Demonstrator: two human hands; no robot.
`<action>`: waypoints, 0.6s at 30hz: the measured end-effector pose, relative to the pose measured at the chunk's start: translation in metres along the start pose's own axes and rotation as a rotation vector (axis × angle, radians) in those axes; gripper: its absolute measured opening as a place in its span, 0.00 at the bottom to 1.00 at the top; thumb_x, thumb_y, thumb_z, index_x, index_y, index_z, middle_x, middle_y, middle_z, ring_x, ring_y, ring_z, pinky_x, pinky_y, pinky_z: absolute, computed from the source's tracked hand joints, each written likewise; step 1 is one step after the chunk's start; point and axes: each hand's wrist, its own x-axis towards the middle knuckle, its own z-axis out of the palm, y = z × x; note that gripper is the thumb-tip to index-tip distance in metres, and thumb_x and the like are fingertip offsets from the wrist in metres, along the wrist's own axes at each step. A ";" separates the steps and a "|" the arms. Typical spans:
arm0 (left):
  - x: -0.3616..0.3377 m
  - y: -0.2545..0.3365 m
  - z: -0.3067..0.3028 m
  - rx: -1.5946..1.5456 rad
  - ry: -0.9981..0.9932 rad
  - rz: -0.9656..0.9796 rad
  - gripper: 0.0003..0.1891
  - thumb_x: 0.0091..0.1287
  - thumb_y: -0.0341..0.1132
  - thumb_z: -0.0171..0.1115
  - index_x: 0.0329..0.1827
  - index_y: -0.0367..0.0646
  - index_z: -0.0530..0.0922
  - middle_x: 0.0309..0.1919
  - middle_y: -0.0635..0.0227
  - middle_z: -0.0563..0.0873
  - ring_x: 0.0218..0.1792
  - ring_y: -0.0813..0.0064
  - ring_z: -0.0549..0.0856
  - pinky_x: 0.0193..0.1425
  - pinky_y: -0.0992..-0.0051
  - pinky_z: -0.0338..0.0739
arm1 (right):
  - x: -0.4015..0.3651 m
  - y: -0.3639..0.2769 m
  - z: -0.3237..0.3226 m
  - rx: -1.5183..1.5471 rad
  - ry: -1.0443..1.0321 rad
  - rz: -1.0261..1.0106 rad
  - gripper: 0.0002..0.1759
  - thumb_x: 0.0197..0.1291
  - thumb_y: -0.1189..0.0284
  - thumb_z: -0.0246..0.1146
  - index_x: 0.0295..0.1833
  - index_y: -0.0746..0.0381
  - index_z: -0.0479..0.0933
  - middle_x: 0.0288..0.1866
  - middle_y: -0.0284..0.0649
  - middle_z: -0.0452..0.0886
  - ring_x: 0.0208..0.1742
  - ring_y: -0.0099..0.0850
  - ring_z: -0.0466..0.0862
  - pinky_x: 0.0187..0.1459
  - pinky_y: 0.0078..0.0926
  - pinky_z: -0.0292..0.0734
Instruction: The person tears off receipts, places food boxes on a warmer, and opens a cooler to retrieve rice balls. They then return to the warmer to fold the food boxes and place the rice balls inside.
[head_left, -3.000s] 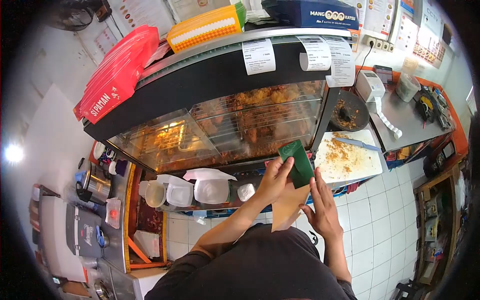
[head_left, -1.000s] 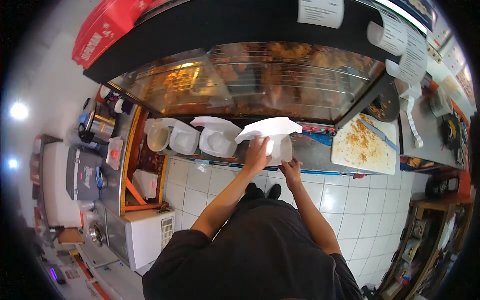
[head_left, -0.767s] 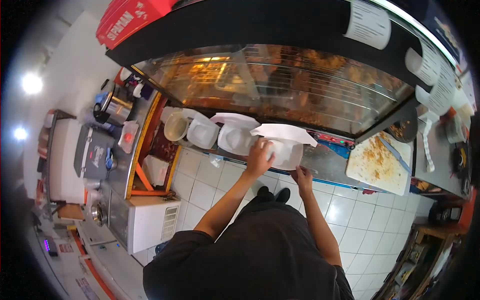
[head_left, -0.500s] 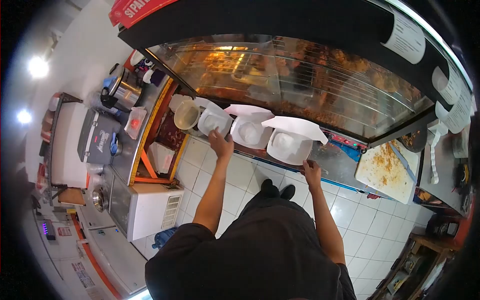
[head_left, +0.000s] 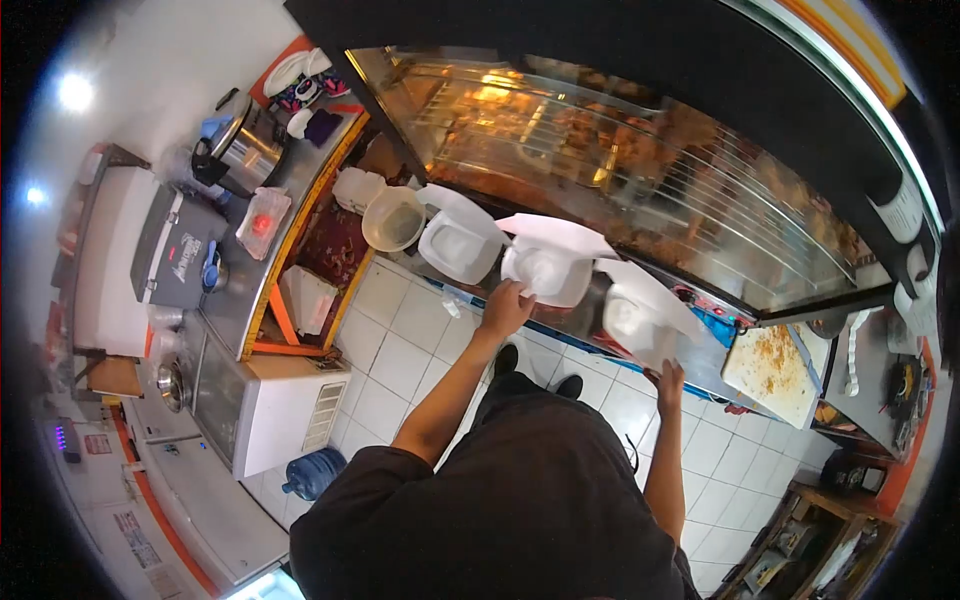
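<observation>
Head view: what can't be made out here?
In the head view:
- Right hand on rightmost white takeaway box: too small to tell gripping from touching.
- Glass-fronted display cabinet: top partly cut off by upper edge.
- Curled receipt: print blurred.
- Food inside: kinds obscured by blur and reflections.

No text is legible: pale lettering on the grey cooler box (head_left: 182,250), print on the hanging paper slip (head_left: 903,212) and a notice (head_left: 137,538) at lower left are too blurred.

- Your shirt (head_left: 480,490) is plain black;
- the boxes (head_left: 458,250) before you are white;
- your floor (head_left: 400,335) is white, with a grid of grey lines;
- the bottle (head_left: 316,474) is blue;
- the crumbs (head_left: 775,365) are orange-brown, the board (head_left: 743,377) white.
</observation>
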 end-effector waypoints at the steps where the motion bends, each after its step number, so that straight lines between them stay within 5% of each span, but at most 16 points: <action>1: -0.001 -0.005 0.000 -0.221 -0.035 0.009 0.14 0.61 0.34 0.67 0.45 0.34 0.80 0.40 0.53 0.82 0.38 0.56 0.85 0.44 0.61 0.81 | -0.022 -0.014 -0.002 0.002 -0.074 -0.076 0.20 0.71 0.67 0.51 0.61 0.70 0.68 0.53 0.48 0.79 0.46 0.40 0.85 0.47 0.36 0.85; 3: 0.000 0.007 -0.027 -0.493 -0.105 0.047 0.15 0.63 0.30 0.67 0.51 0.34 0.80 0.42 0.56 0.82 0.38 0.67 0.86 0.45 0.71 0.83 | -0.047 -0.017 -0.018 -0.031 0.021 -0.066 0.21 0.72 0.67 0.51 0.62 0.71 0.69 0.54 0.48 0.80 0.49 0.38 0.84 0.51 0.37 0.84; 7: -0.004 -0.008 -0.071 -0.416 -0.130 0.178 0.13 0.64 0.31 0.65 0.49 0.34 0.79 0.39 0.56 0.82 0.33 0.65 0.86 0.40 0.71 0.81 | -0.100 -0.042 -0.022 -0.062 0.161 -0.047 0.22 0.72 0.63 0.55 0.61 0.70 0.69 0.56 0.46 0.79 0.52 0.36 0.83 0.51 0.36 0.84; 12: -0.021 -0.048 -0.111 -0.645 -0.258 -0.109 0.08 0.68 0.32 0.62 0.45 0.37 0.81 0.37 0.63 0.84 0.31 0.75 0.85 0.39 0.74 0.80 | -0.137 -0.089 0.053 -0.131 0.158 0.010 0.23 0.70 0.63 0.57 0.62 0.70 0.70 0.56 0.46 0.79 0.53 0.37 0.82 0.50 0.37 0.85; 13: -0.024 -0.064 -0.114 -0.643 -0.522 -0.137 0.18 0.75 0.44 0.55 0.56 0.38 0.77 0.46 0.64 0.82 0.37 0.75 0.84 0.43 0.74 0.80 | -0.134 -0.093 0.080 -0.123 0.096 0.003 0.24 0.70 0.63 0.57 0.62 0.70 0.70 0.56 0.46 0.79 0.53 0.37 0.82 0.49 0.37 0.85; 18: -0.024 -0.066 -0.145 -0.979 -0.796 -0.229 0.34 0.75 0.54 0.50 0.75 0.40 0.57 0.55 0.59 0.78 0.46 0.71 0.85 0.47 0.70 0.82 | -0.092 -0.081 0.216 -0.045 -0.202 0.013 0.23 0.70 0.63 0.56 0.60 0.70 0.72 0.52 0.46 0.80 0.50 0.36 0.83 0.47 0.36 0.86</action>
